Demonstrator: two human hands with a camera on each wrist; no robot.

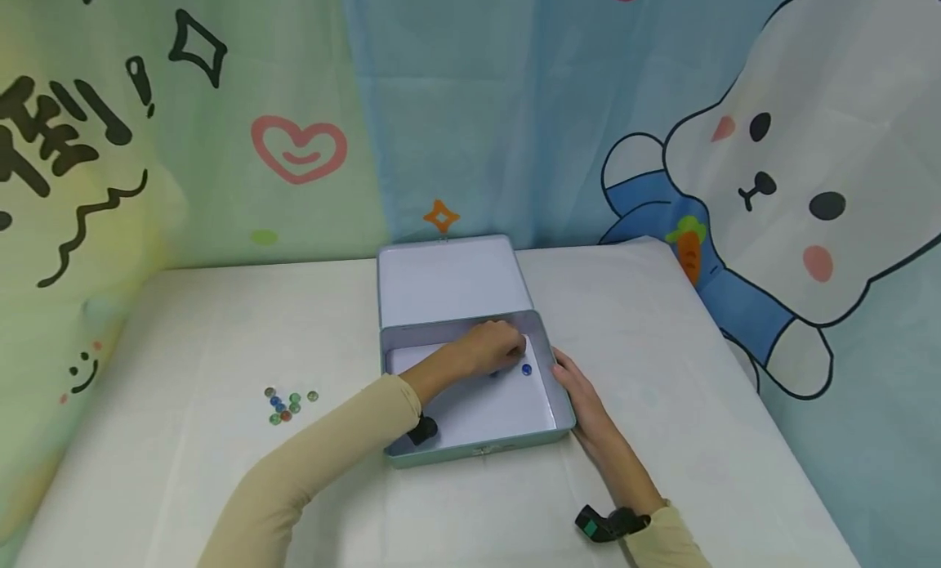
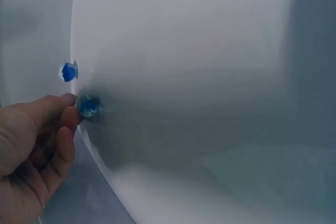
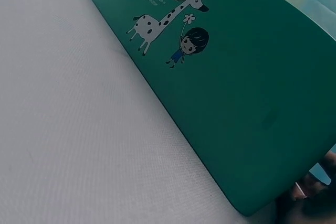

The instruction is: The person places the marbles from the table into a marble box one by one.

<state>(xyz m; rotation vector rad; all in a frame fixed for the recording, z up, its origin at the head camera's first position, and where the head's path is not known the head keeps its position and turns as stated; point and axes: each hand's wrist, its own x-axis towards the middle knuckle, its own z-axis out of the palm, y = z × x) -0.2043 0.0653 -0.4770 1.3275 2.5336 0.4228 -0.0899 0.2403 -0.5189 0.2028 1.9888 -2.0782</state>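
Note:
An open metal box (image 1: 470, 451) stands on the white table, lid raised at the back. My left hand (image 1: 494, 347) reaches inside near its right wall. In the left wrist view the thumb and finger of my left hand (image 2: 39, 145) pinch a blue-and-clear marble (image 2: 88, 106); a second blue marble (image 2: 67, 72) lies just beyond. From above, a blue marble (image 1: 526, 369) shows beside the hand, with a darker one (image 1: 494, 374) partly hidden below it. My right hand (image 1: 586, 400) grips the box's right side; part of this hand (image 3: 312, 187) shows past the green box (image 3: 226, 98).
Several glass marbles, green, blue, reddish and brownish (image 1: 295, 397), lie in a loose group on the white cloth (image 1: 184, 437) left of the box. The raised lid (image 1: 452, 282) leans back near a printed curtain (image 1: 456, 110) behind the table.

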